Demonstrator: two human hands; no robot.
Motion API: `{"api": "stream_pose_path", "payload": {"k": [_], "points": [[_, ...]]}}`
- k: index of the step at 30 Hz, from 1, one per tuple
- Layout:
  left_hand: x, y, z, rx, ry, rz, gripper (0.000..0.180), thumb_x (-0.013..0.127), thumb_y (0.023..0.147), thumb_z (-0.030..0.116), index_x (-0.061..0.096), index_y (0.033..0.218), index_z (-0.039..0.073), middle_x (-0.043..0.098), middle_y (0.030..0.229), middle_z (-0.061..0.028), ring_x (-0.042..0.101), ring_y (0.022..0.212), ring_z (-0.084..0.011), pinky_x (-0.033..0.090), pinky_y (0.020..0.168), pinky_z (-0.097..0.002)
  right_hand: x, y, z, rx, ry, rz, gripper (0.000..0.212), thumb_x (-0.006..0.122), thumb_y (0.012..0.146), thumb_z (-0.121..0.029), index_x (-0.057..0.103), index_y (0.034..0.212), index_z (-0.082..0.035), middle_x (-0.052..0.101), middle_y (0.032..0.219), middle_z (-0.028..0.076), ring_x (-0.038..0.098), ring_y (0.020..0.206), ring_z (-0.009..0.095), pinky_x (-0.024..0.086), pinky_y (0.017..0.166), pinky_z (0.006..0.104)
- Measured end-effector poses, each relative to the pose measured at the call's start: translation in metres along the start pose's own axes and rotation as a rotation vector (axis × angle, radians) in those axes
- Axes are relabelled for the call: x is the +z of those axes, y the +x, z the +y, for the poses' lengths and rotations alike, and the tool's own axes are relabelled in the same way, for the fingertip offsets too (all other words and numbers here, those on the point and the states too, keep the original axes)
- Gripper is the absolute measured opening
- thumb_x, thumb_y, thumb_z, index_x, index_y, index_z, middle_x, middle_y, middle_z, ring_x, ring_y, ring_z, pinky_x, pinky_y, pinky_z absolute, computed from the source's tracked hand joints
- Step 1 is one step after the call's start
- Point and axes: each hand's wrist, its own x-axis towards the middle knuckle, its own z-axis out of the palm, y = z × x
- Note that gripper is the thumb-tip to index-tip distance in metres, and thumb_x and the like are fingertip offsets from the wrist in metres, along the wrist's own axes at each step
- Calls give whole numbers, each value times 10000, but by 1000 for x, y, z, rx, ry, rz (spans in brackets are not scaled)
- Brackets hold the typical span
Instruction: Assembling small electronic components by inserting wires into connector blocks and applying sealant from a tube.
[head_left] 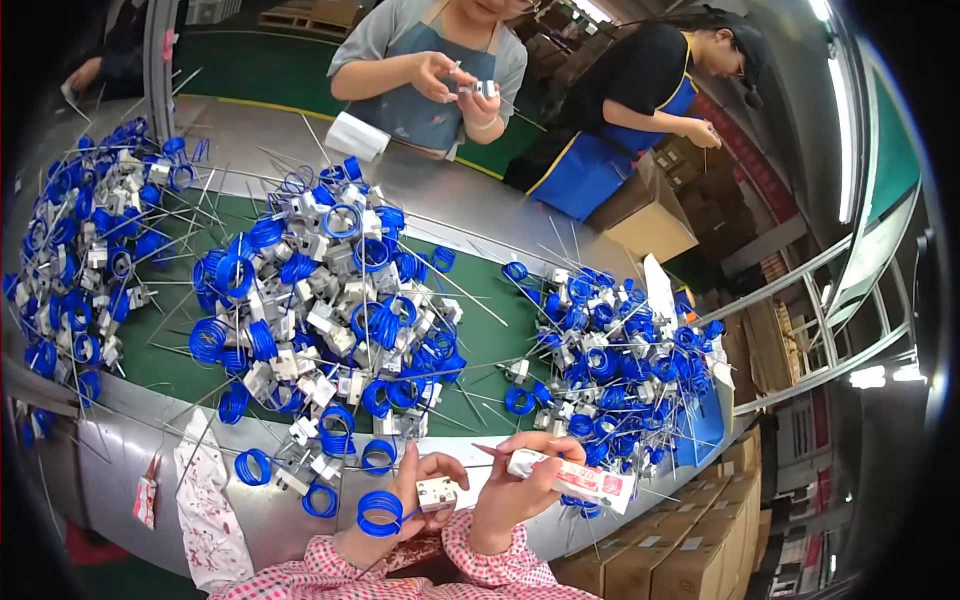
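My left hand point(404, 492) is closed around a small capillary thermostat, whose white block point(437, 493) has small holes in its upward face. Its blue coil point(379, 514) hangs beside my left wrist. In my right hand point(512, 502) is a white glue tube point(585, 480) with red print. The tube lies tilted, its thin reddish nozzle point(487, 450) pointing left above the thermostat block, apart from it. Just beyond both hands rises a large heap of similar thermostats point(330, 320) with blue coils and thin metal rods.
More thermostat heaps lie at the far left point(85, 260) and right point(610, 360) on the green belt point(170, 350). A stained white cloth point(210, 510) and another tube point(146, 500) rest on the metal edge. Two people stand across; cardboard boxes point(680, 540) are stacked at right.
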Motion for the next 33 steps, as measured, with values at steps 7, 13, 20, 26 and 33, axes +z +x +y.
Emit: {"api": "stream_pose_path", "payload": {"k": [7,13,20,26,33], "points": [[10,-10,-12,61,39,78,720,180,841,625,557,789,14,534,634,-68,403,393,-116,301,357,-230,-3,-15,-17,-236,-213,113,345,351,868,-392,313,958,-61,420,476,39,319,430,88,260,404,186],[23,-21,-12,-42,66,29,702,177,822,650,559,748,65,535,596,-12,436,416,-65,224,327,-169,-3,-27,-43,-241,51,222,177,373,840,-232,312,850,-67,366,424,25,282,346,80,254,376,182],[69,-47,-12,-30,174,16,695,176,866,577,544,666,22,553,603,-64,526,528,-106,419,503,-208,-33,-38,-85,-381,305,64,258,373,881,-294,427,758,-74,347,465,-6,242,371,64,212,405,210],[71,-63,-30,-50,313,55,699,161,866,576,538,659,25,551,597,-73,523,519,-120,419,502,-216,-62,-58,-88,-361,258,-101,277,373,883,-291,484,773,-63,347,493,-9,216,368,71,174,371,215],[79,-82,-37,48,426,71,714,108,883,534,518,623,11,529,598,-85,520,516,-132,433,508,-224,-93,-65,-105,-297,205,-321,385,267,895,-369,477,808,-59,390,549,11,275,384,109,266,356,241]]}}
